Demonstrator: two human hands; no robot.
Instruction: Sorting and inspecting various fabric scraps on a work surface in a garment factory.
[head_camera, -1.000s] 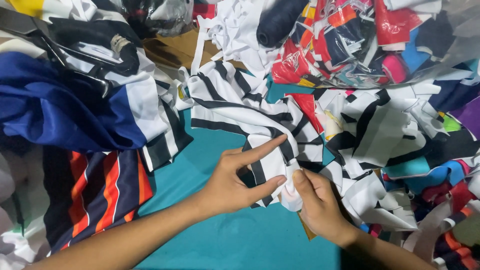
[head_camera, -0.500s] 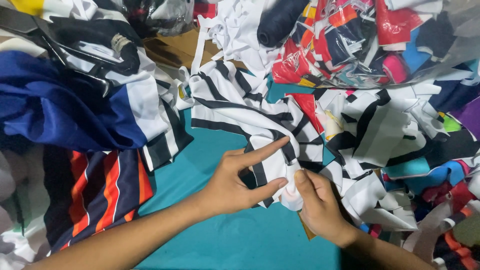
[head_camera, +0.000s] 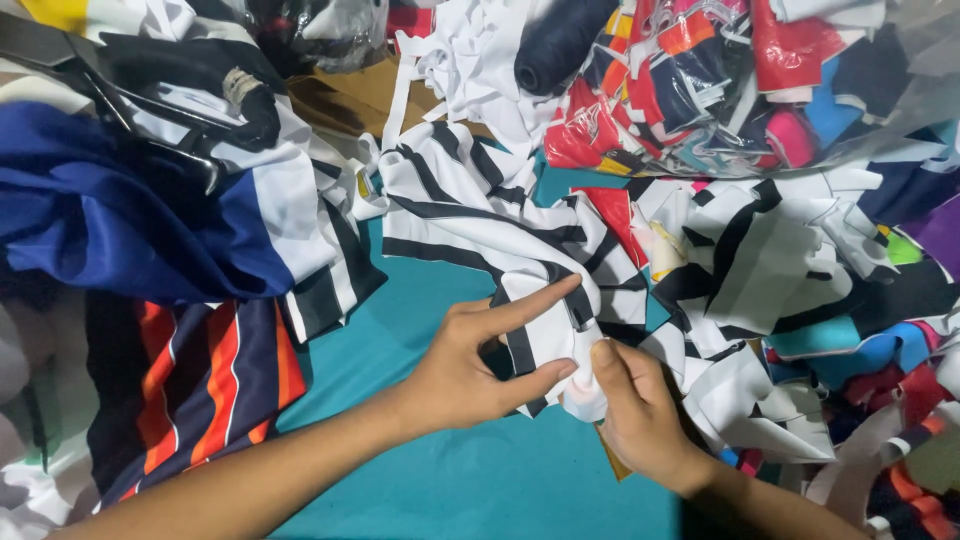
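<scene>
The left hand (head_camera: 470, 375) pinches a fold of the striped cloth (head_camera: 480, 215) between thumb and curled fingers, its forefinger stretched straight out over the cloth. Touching it on the right, the right hand (head_camera: 635, 410) is closed on the same fold, thumb pressed onto the white edge, fingers tucked beneath and hidden. The black-and-white striped cloth runs up and away from both hands, lying rumpled on the teal tabletop (head_camera: 420, 300).

Left of the arms lies a dark cloth with orange stripes (head_camera: 200, 385), and above it a blue cloth (head_camera: 110, 215) bunched over a black-and-white piece. Right of the hands spreads a heap of black-and-white scraps (head_camera: 770, 260). At the top right sits a clear bag (head_camera: 760, 80) stuffed with red, blue and pink pieces, a dark roll (head_camera: 555, 45) beside it.
</scene>
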